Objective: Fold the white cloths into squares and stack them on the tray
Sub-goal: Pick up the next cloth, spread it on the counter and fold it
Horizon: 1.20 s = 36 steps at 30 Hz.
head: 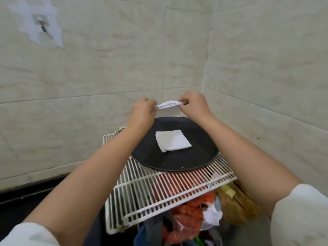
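Note:
A round black tray (195,157) lies on a white wire rack. One white cloth folded into a square (173,143) rests near the tray's middle. Above the tray's far edge, a second white cloth (167,104) is stretched edge-on between both hands. My left hand (143,110) pinches its left end and my right hand (193,103) pinches its right end. Most of this cloth shows only as a thin bunched strip.
The white wire rack (159,189) sits tilted over a heap of red, orange and white bags and cloth (191,219). Tiled walls meet in a corner behind the tray. A metal hook (41,23) is stuck to the left wall.

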Available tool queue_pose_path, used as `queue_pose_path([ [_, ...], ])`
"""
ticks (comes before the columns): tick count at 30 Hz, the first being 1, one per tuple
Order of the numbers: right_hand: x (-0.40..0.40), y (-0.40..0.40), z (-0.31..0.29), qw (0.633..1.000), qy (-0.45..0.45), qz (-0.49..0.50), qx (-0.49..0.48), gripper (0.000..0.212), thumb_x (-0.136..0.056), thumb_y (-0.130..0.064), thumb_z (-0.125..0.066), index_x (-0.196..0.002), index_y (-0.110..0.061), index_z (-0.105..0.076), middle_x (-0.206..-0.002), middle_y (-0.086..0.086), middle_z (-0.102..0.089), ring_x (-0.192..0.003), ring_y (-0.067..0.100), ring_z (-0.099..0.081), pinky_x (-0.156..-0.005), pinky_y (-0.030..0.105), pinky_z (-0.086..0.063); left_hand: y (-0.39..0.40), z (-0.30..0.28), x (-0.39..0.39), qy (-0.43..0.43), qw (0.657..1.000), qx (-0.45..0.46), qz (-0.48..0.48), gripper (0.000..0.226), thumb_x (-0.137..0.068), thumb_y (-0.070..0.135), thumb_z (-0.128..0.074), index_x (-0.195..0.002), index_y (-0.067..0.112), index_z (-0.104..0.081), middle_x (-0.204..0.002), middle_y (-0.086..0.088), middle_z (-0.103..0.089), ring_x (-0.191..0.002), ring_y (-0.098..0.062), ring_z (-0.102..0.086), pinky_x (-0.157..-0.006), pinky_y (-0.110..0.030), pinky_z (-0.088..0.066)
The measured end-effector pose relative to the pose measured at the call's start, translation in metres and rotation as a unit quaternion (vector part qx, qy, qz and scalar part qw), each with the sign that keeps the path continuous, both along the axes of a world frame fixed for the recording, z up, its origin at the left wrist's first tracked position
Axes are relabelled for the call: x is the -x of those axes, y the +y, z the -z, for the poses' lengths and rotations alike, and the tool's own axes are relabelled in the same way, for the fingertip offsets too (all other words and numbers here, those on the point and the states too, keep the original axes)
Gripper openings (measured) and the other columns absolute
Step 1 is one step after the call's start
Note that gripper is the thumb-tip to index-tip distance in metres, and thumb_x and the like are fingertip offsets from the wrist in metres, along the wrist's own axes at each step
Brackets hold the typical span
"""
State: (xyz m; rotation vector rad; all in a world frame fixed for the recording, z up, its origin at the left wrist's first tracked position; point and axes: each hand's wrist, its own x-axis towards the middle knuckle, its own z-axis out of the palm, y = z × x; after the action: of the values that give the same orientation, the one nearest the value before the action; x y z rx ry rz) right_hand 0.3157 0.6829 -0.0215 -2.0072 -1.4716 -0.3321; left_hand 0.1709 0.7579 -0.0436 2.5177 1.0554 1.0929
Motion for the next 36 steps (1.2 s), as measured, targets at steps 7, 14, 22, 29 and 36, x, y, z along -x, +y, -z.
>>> queue_pose_path([
  [7, -0.068, 0.018, 0.102, 0.979, -0.029, -0.119, 0.161, 0.025, -0.087, -0.003, -0.052, -0.105, 0.003, -0.066, -0.114, 0.017, -0.059, -0.110, 0.030, -0.054, -0.094, 0.029, -0.038, 0.003, 0.082, -0.050, 0.231, 0.971, 0.037, -0.045, 0.029, -0.091, 0.008, -0.047, -0.115, 0.002, -0.063, -0.122, -0.017, -0.056, -0.111, -0.033, -0.055, -0.093, -0.037, -0.046],
  [14, -0.085, 0.020, 0.110, 0.970, -0.087, -0.146, 0.176, 0.025, -0.088, -0.009, -0.050, -0.105, -0.003, -0.067, -0.112, 0.011, -0.057, -0.103, 0.029, -0.056, -0.087, 0.041, -0.046, 0.000, 0.093, -0.057, 0.240, 0.968, 0.033, -0.066, 0.027, -0.092, 0.009, -0.047, -0.110, 0.001, -0.064, -0.115, -0.016, -0.058, -0.105, -0.033, -0.056, -0.090, -0.039, -0.047],
  [22, -0.096, 0.025, 0.099, 0.985, -0.021, -0.152, 0.082, 0.023, -0.086, -0.002, -0.050, -0.102, 0.003, -0.066, -0.111, 0.015, -0.057, -0.103, 0.028, -0.055, -0.089, 0.032, -0.044, 0.000, 0.082, -0.064, 0.185, 0.980, 0.023, -0.066, 0.030, -0.094, 0.015, -0.048, -0.120, 0.007, -0.062, -0.126, -0.011, -0.054, -0.112, -0.027, -0.054, -0.092, -0.032, -0.044],
  [29, -0.090, -0.001, 0.124, 0.951, -0.127, -0.179, 0.218, 0.021, -0.090, -0.016, -0.047, -0.087, -0.004, -0.065, -0.098, 0.006, -0.058, -0.091, 0.023, -0.057, -0.074, 0.033, -0.046, -0.016, 0.100, -0.051, 0.323, 0.944, 0.035, -0.054, 0.030, -0.097, 0.021, -0.042, -0.116, 0.008, -0.061, -0.119, -0.009, -0.058, -0.105, -0.026, -0.058, -0.091, -0.038, -0.049],
  [36, -0.087, 0.000, 0.117, 0.927, -0.187, -0.166, 0.279, 0.023, -0.091, -0.021, -0.046, -0.069, -0.012, -0.048, -0.086, 0.003, -0.050, -0.077, 0.019, -0.051, -0.065, 0.030, -0.039, -0.020, 0.098, -0.049, 0.334, 0.940, 0.041, -0.055, 0.030, -0.096, 0.020, -0.041, -0.116, 0.009, -0.060, -0.117, -0.009, -0.058, -0.101, -0.026, -0.059, -0.087, -0.037, -0.050],
])
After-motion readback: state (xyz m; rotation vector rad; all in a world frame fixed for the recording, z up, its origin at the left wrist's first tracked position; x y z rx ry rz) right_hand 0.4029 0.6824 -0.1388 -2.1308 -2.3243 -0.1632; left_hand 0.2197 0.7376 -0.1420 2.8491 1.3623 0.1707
